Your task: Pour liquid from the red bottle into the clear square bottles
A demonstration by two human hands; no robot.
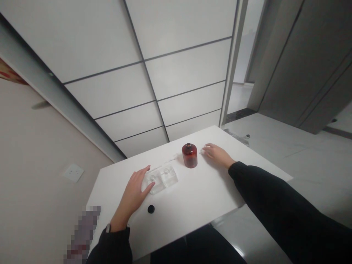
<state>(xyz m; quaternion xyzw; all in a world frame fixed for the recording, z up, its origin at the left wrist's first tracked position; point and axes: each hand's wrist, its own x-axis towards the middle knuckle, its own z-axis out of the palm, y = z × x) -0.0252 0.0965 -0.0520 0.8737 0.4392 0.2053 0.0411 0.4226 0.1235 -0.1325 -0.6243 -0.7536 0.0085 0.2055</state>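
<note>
An amber-red glass-like bottle point(189, 157) is stood upright on the white desk point(189, 205), its long axis vertical and its narrow neck, apparently uncapped, turned up. The right hand point(216, 153) is the nearer: from its fingertips the bottle is found just to the left, close beside them, with a narrow gap seen between. Whether the right grip is closed on anything cannot be told; something pale is shown at the fingertips, too faint to be identified. The left hand point(134, 189) is placed at the near-left end of a clear two-section tray point(169, 175), its grip spread, with thumb and fingers held apart about that end. By the tray, whose long axis is pointed roughly toward the right, the left hand is separated from the bottle. A round black cap point(151, 209) is set on the desk nearer the wearer. No brand, label or writing can be read on any of these.
</note>
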